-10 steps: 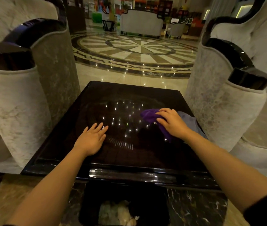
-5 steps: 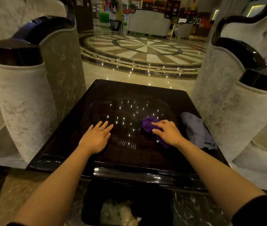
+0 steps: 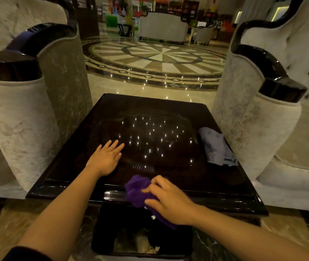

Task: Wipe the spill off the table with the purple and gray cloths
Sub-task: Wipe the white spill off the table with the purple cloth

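Observation:
My right hand [image 3: 168,201] grips the bunched purple cloth [image 3: 137,192] at the near edge of the glossy black table [image 3: 70,162], partly past the rim and above a bin. My left hand [image 3: 105,158] lies flat on the tabletop, fingers spread, holding nothing. The gray cloth [image 3: 216,147] lies crumpled by the table's right edge, untouched. No spill is discernible on the dark reflective top; only light reflections show.
A black waste bin [image 3: 142,242] with crumpled paper inside stands under the table's near edge. Pale armchairs flank the table: one at the left [image 3: 23,113], one at the right [image 3: 266,119]. Polished patterned floor [image 3: 161,59] stretches beyond.
My right hand has dragged the purple cloth from the table's right middle toward me to the near edge, over the bin. The gray cloth is now fully uncovered. The left hand stayed put.

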{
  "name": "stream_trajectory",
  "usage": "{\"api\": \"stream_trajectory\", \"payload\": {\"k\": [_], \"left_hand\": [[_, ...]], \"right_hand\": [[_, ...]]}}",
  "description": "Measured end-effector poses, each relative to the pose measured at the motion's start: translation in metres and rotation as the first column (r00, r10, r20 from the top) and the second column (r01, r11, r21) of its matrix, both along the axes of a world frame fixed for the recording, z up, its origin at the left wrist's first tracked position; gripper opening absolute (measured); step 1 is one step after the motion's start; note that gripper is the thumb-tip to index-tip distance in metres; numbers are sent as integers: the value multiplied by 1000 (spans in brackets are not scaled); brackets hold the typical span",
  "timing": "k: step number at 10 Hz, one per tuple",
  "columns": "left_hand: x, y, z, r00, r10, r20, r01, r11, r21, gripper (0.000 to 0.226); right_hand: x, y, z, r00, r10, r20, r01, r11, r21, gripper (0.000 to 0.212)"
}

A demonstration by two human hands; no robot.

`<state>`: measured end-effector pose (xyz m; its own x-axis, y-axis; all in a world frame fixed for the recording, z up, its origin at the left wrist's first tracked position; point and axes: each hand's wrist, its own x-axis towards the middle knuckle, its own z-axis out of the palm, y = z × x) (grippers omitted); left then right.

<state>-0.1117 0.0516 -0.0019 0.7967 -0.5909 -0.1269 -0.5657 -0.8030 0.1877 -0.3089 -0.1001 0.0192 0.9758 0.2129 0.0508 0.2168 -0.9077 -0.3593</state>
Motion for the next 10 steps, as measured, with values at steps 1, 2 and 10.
{"api": "stream_trajectory", "payload": {"k": [1,2,10], "left_hand": [[0,0,-1,1000,1,7,0,1000,-11,48],[-1,1,0,1000,4,-5,-5,1000,-21,48],[-4,0,3,1000,4,-6,-4,1000,-13,48]], "right_hand": [[-11,1,8,997,28,68,-30,999,29,38],[-19,2,9,981,154,118,-134,977,-166,36],[-7,-17,-1,951,41,305,26,977,-213,32]]}}
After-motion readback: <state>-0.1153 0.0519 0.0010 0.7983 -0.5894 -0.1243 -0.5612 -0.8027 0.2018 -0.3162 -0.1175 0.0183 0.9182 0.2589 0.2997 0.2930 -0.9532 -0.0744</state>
